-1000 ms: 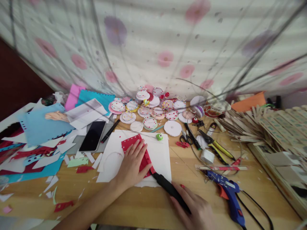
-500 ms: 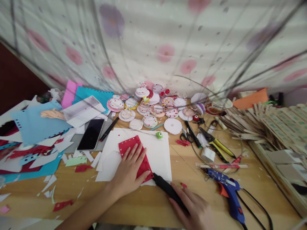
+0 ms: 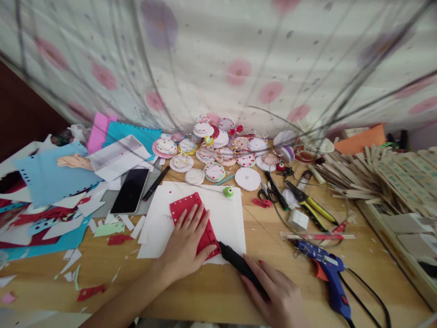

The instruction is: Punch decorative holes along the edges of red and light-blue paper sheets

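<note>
My left hand (image 3: 186, 243) lies flat with fingers spread on a red sheet (image 3: 182, 207), which looks like felt or foam. Small holes run along the sheet's upper and left edges, and a few dark spots sit by its lower right edge. My right hand (image 3: 273, 289) is wrapped round a black hole punch (image 3: 242, 266), a long-handled tool. Its tip meets the sheet's right edge just above the lower corner, near my left thumb. Under the red sheet is white paper (image 3: 227, 223). The jaws are too small to make out clearly.
A blue glue gun (image 3: 326, 264) lies right of my right hand, its cord trailing forward. Behind are yellow-handled pliers (image 3: 312, 207), scissors (image 3: 267, 193) and decorated paper discs (image 3: 213, 172). Wooden sticks (image 3: 344, 175) pile up right. Left are a phone (image 3: 130, 191) and coloured scraps (image 3: 51, 200).
The punch's tip has moved slightly up the sheet's right edge, away from the lower corner. My left hand keeps its place on the sheet. The view has shifted a little.
</note>
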Tool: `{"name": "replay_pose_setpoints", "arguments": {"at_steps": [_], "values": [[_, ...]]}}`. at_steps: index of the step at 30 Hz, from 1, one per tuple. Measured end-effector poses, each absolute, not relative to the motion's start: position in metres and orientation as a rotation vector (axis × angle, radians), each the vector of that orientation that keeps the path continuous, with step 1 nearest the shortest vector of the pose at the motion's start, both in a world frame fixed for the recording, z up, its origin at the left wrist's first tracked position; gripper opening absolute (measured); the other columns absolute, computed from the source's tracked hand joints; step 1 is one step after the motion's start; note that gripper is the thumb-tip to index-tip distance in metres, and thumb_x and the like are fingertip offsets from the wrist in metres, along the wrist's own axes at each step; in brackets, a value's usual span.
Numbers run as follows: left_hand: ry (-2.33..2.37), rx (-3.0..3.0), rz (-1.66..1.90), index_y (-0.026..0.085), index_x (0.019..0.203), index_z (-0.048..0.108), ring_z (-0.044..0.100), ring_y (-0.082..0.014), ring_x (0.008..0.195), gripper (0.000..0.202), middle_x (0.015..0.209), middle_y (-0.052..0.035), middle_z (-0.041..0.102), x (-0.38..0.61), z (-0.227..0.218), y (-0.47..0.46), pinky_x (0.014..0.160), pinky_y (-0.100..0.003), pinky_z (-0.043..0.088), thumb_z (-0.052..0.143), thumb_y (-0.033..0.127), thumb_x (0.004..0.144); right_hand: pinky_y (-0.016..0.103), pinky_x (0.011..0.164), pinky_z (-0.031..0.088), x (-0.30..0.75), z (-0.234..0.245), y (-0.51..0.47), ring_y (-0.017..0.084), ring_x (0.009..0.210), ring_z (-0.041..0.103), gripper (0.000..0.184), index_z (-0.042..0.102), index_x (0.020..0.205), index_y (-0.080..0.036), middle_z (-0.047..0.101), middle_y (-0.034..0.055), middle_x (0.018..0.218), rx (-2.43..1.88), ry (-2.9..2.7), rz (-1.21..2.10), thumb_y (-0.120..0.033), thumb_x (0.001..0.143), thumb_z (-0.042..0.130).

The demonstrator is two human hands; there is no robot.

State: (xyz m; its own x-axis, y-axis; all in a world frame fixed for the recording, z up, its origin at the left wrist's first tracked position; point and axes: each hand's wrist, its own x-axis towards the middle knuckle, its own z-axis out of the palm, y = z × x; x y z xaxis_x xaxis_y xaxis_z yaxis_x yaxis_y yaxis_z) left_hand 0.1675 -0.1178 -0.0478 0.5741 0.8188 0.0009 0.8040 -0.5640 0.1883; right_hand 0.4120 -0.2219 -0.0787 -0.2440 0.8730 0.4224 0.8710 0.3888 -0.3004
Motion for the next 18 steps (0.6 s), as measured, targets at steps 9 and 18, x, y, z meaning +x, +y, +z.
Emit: {"name": "replay_pose_setpoints", "arguments": {"at_steps": [9,18], "values": [[1.354,2.639,0.209,0.015,0.147,0.020,0.017,-0.0315,0.141,0.077,0.155,-0.0140,0.017,0.1653,-0.0510,-0.1179,0.111,-0.051,0.021,0.048,0.053,0.086,0.020,0.053,0.046,0.4095,-0.0724,-0.2128,0.013,0.057,0.061,0.036,0.059,0.123,-0.017,0.063,0.0032,0.069,-1.516,-2.152,0.156,-0.033,0.092,0.049],[1.426,2.575,0.297,0.014,0.145,0.027,0.025,-0.0260,0.139,0.060,0.150,-0.0121,0.032,0.1710,-0.0511,-0.1154,0.111,-0.047,0.025,0.036,0.045,0.094,0.020,0.053,0.046,0.4085,-0.0697,-0.2133,0.012,0.056,0.061,0.036,0.059,0.123,-0.017,0.063,0.0034,0.069,-1.515,-2.165,0.135,-0.034,0.093,0.048]]}}
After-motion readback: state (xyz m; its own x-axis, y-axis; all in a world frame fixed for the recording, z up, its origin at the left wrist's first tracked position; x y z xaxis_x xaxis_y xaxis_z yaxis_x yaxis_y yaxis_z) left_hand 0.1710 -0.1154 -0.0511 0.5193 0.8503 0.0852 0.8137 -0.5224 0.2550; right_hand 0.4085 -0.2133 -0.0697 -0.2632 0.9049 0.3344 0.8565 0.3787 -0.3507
